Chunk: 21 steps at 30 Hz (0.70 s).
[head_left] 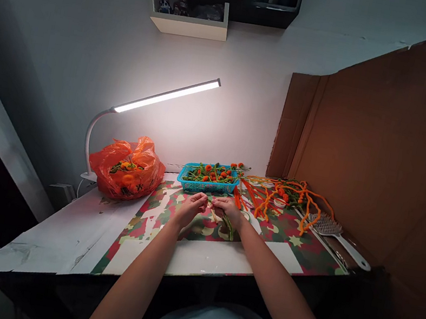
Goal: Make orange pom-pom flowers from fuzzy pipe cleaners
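Over the middle of the table, my left hand (191, 209) and my right hand (227, 210) are close together with a small gap between them. Thin green stems (228, 227) hang from under my right hand, whose fingers are closed round them. The fingertips of my left hand are pinched; what is between them is too small to make out. Just beyond both hands stands a blue plastic basket (208, 187) of orange flowers (208, 168) with green stems. Orange fuzzy strands (265, 204) lie in a loose tangle to the right of my right hand.
A red plastic bag (131, 178) with orange flowers sits at the left, by a lit desk lamp (166, 97). On the right lie a hairbrush (346, 246) and thin metal tools. A cardboard sheet (376, 144) walls off that side. Shelves (191, 26) hang above.
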{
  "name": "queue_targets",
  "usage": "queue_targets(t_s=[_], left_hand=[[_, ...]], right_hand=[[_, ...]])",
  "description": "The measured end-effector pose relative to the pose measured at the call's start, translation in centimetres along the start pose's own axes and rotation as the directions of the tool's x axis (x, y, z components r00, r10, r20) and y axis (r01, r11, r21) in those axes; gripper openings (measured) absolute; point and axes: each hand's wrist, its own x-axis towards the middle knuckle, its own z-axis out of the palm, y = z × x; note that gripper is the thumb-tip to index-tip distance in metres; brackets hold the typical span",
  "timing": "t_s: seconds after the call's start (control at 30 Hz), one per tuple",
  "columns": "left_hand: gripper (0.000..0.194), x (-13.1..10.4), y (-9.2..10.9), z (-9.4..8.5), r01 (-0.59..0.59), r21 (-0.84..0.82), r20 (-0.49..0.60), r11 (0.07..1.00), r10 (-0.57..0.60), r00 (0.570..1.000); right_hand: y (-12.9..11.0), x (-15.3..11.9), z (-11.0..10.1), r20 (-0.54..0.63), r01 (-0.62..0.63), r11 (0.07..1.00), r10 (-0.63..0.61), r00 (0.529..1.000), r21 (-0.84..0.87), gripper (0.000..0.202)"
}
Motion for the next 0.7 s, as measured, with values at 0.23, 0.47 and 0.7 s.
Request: queue_targets(t_s=[0.23, 0.47, 0.7], left_hand=[[0.037, -0.2, 0.3, 0.5, -0.004, -0.061, 0.044, 0.998, 0.007, 0.999], [0.036, 0.0, -0.2, 0.2, 0.005, 0.065, -0.015, 0.998, -0.004, 1.0], [0.041, 0.6, -0.4, -0.2, -0.061, 0.021, -0.214, 0.998, 0.064, 0.975]], right_hand=[[0.2, 0.3, -0.4, -0.005, -0.119, 0.99, 0.119, 0.993, 0.071, 0.027], [0.1, -0.1, 0.2, -0.019, -0.137, 0.986, 0.139, 0.99, 0.095, 0.03], [-0.3, -0.4, 0.8, -0.037, -0.06, 0.998, 0.061, 0.997, 0.018, 0.037]])
